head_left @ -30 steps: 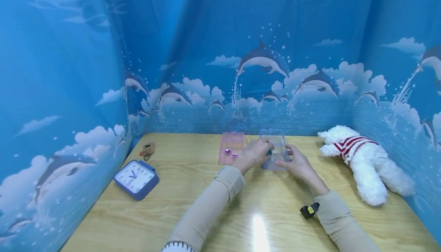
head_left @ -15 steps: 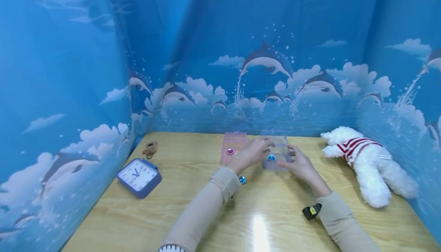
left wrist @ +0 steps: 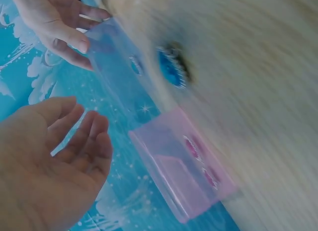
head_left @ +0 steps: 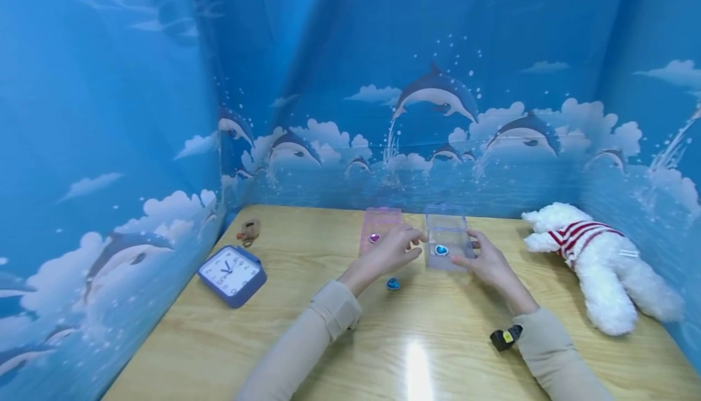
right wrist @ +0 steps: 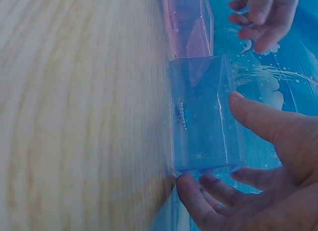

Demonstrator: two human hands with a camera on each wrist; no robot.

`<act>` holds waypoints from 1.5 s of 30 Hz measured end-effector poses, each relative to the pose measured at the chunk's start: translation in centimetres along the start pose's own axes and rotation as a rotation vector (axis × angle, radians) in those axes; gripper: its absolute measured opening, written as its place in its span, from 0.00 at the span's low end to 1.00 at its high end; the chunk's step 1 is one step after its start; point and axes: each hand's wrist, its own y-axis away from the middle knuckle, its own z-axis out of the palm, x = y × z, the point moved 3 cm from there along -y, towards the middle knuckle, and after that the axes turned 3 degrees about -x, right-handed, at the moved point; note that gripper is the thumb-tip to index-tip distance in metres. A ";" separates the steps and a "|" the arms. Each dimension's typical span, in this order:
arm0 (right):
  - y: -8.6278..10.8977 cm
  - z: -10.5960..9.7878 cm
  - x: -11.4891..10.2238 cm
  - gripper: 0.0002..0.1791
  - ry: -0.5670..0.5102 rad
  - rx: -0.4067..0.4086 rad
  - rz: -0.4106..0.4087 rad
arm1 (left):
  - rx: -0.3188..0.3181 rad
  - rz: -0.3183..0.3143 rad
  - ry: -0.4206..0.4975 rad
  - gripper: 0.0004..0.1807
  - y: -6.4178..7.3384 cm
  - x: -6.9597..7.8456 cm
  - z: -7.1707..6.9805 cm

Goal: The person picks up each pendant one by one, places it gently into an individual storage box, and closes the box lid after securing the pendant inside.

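Note:
A see-through blue plastic box [head_left: 441,262] stands with its lid raised near the back of the table. Inside it lies a blue gem with a silvery edge [head_left: 441,250]. My right hand [head_left: 490,262] holds this box at its right side, thumb at the near corner and fingers along the side wall. My left hand [head_left: 390,249] hovers left of the box, fingers loosely bent around nothing. Beyond that hand is a pink see-through box [left wrist: 169,164] with two pink gems [left wrist: 193,148] in it. A second blue gem [head_left: 393,283] lies on the table closer to me.
To the left are a blue-framed clock [head_left: 232,276] and a small brown trinket [head_left: 249,230]. A white plush toy [head_left: 594,261] in a striped top lies at the right. A dolphin-printed curtain [head_left: 328,115] borders the wooden table [head_left: 306,255].
My left hand has drawn back leftward out of the blue box, leaving a blue gem inside. The blue gem on the table has come out from behind my left arm. My right hand stays at the box.

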 end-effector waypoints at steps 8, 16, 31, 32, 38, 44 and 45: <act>0.0 -0.1 0.1 0.55 -0.009 -0.016 0.009 | -0.116 -0.068 0.022 0.16 2.2 -2.0 0.6; -0.1 -0.2 0.0 0.54 -0.011 -0.016 0.008 | -0.214 -0.063 0.025 0.19 3.5 -3.1 1.5; -0.1 -0.1 0.2 0.55 -0.007 -0.025 0.011 | -0.330 0.012 0.004 0.23 4.7 -3.4 1.8; -0.1 -0.1 0.2 0.55 -0.007 -0.026 0.013 | -0.337 0.015 -0.003 0.23 4.7 -3.3 1.8; -0.1 -0.1 0.1 0.54 -0.005 -0.028 0.020 | -0.348 0.036 -0.088 0.21 5.0 -3.0 1.7; -0.1 -0.1 0.1 0.54 -0.002 -0.021 0.018 | -0.325 0.055 -0.190 0.20 4.9 -3.1 2.1; -0.1 -0.1 0.1 0.54 -0.002 -0.021 0.016 | -0.323 0.051 -0.206 0.19 4.9 -3.0 2.1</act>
